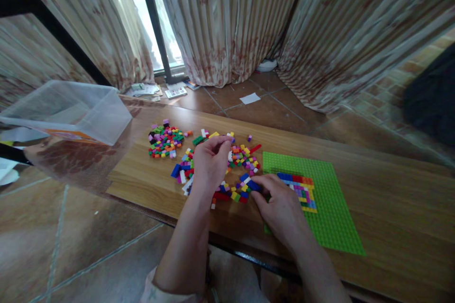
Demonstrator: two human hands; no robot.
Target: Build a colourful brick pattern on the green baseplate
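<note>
Right hand (280, 206) pinches 1 blue brick (253, 184) at the near edge of the brick pile (213, 165), just beside the green baseplate (334, 218) on the worktop (391, 208). Left hand (209, 163) hovers above the pile with fingertips bunched; I cannot tell whether it holds anything. A straight lift should spare the neighbouring bricks.

Lime-green baseplate (330, 218), multicoloured bricks (165, 141), light wood-grain table (149, 180), cream curtains (227, 19) blotched rust-red, reddish-brown floor tiles (270, 104)

The left hand (209, 163) and right hand (280, 208) are bare, and so are both forearms. A pale pink sleeve (156, 291) ends in soft folds at the left elbow, cut off by the picture's lower edge.
</note>
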